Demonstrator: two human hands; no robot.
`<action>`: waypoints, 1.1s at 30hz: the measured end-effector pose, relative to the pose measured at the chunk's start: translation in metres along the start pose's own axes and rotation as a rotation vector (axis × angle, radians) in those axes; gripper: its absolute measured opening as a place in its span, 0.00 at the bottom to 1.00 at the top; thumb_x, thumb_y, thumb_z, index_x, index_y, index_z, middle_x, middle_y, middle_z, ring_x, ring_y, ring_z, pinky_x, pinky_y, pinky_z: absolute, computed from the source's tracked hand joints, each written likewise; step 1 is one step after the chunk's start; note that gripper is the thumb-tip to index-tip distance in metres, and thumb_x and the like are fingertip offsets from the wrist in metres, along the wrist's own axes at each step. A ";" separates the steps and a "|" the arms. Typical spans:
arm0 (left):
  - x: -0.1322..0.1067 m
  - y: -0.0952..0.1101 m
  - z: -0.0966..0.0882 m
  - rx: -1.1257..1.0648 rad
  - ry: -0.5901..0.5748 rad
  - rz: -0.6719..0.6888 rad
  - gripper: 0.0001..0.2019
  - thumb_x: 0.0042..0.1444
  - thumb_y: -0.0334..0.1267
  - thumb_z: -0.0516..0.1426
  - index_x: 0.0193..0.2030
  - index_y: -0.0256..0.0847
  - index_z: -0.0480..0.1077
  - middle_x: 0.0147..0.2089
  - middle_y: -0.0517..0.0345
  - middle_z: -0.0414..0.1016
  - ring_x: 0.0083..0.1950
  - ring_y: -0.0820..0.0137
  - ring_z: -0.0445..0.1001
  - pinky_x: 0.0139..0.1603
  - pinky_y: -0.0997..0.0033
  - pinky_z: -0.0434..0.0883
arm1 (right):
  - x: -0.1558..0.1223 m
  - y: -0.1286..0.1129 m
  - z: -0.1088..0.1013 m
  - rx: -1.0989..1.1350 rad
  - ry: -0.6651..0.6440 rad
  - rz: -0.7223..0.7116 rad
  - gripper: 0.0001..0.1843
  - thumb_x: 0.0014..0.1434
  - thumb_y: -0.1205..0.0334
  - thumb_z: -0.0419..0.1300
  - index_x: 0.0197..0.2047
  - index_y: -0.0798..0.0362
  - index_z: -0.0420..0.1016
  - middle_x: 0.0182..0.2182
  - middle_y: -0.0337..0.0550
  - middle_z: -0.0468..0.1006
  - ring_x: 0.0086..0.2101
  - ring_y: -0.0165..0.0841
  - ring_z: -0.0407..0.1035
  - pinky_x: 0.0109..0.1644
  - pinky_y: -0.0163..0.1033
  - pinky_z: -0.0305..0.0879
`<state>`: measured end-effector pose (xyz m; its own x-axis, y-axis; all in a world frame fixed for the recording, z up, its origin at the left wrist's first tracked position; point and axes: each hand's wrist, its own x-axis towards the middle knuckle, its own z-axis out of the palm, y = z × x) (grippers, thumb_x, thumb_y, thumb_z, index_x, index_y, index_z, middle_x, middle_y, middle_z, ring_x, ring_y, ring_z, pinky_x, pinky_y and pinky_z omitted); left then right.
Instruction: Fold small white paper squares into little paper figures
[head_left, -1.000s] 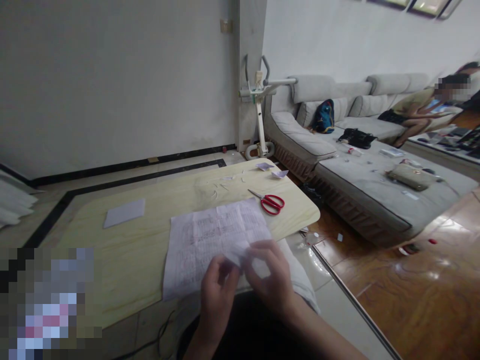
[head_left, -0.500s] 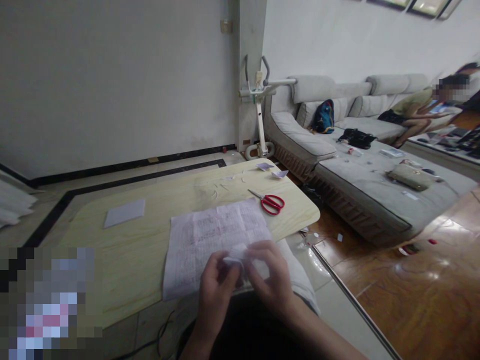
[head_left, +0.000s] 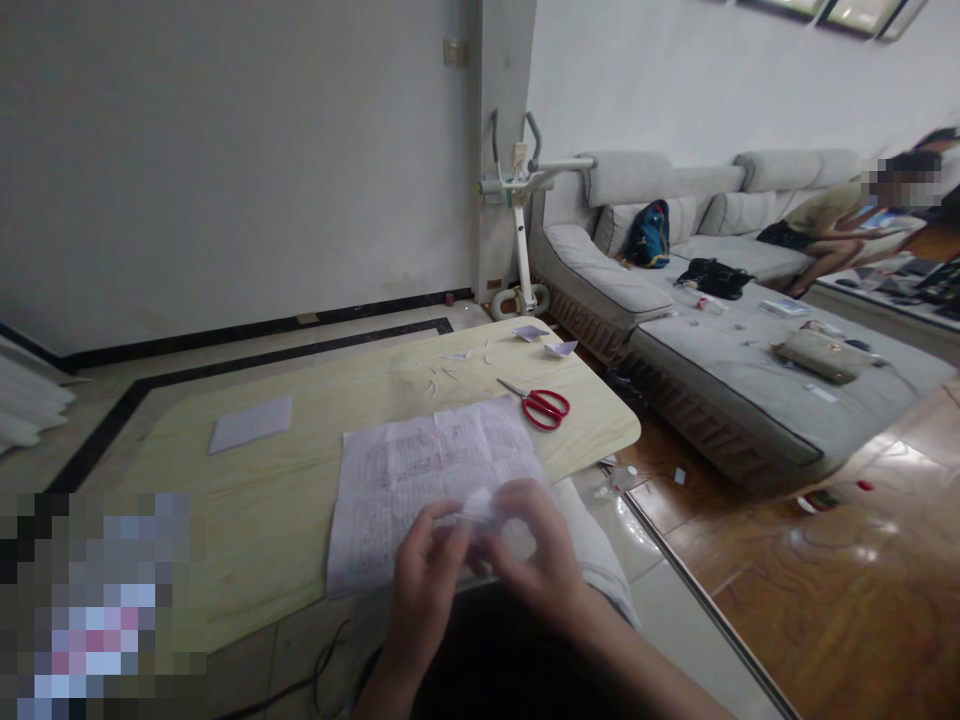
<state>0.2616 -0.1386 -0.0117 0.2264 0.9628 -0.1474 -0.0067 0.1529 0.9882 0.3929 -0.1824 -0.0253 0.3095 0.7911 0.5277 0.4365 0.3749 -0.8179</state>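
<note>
Both hands meet above the near edge of the table, pinching a small piece of white paper (head_left: 477, 503) between them. My left hand (head_left: 430, 565) grips its left side, with fingers curled and thumb pressed in. On the other side, my right hand (head_left: 541, 545) closes thumb and fingers on the paper's right part. The paper's exact folds are blurred and partly covered by the fingers. Beneath and beyond the hands lies a large creased printed sheet (head_left: 420, 465). Red-handled scissors (head_left: 545, 408) rest just past its far right corner, blades pointing away to the left.
On the pale wooden table (head_left: 300, 530) are a flat white paper stack (head_left: 251, 424), thin paper scraps (head_left: 442, 372) and two small folded papers (head_left: 559, 349). A grey sofa (head_left: 750, 390) with bags stands to the right; a person (head_left: 825, 220) sits there. A blurred patch covers the lower left.
My hands have shifted slightly, the left one a little leftward, still pinching the small white paper. Things on the table lie as before.
</note>
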 end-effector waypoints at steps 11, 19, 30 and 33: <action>0.010 -0.015 -0.011 0.192 -0.135 0.162 0.12 0.56 0.41 0.59 0.44 0.38 0.75 0.29 0.57 0.82 0.29 0.66 0.81 0.30 0.71 0.79 | -0.004 0.012 0.004 0.109 0.065 0.223 0.05 0.59 0.64 0.62 0.39 0.51 0.71 0.32 0.39 0.73 0.33 0.33 0.70 0.36 0.37 0.70; 0.012 -0.022 -0.012 0.202 -0.059 0.141 0.10 0.55 0.38 0.59 0.43 0.39 0.73 0.29 0.59 0.81 0.28 0.68 0.80 0.28 0.72 0.78 | -0.007 0.008 0.003 0.160 0.036 0.186 0.03 0.63 0.65 0.57 0.39 0.51 0.73 0.34 0.42 0.73 0.35 0.34 0.70 0.39 0.39 0.69; 0.018 -0.017 -0.019 0.288 -0.195 0.077 0.08 0.58 0.41 0.58 0.33 0.40 0.73 0.23 0.60 0.79 0.26 0.68 0.79 0.25 0.74 0.75 | -0.002 0.006 -0.008 0.088 -0.050 0.044 0.11 0.62 0.71 0.60 0.45 0.48 0.77 0.46 0.47 0.78 0.44 0.37 0.74 0.48 0.42 0.70; 0.019 -0.016 -0.021 0.320 -0.181 0.098 0.08 0.57 0.40 0.57 0.30 0.40 0.72 0.22 0.61 0.78 0.24 0.70 0.77 0.23 0.76 0.73 | -0.002 0.006 -0.010 0.121 -0.092 0.055 0.12 0.62 0.71 0.60 0.46 0.48 0.79 0.44 0.45 0.79 0.43 0.36 0.74 0.47 0.40 0.71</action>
<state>0.2452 -0.1180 -0.0308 0.4087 0.9100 -0.0704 0.2613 -0.0428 0.9643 0.4032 -0.1862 -0.0288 0.2491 0.8505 0.4632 0.3145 0.3813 -0.8693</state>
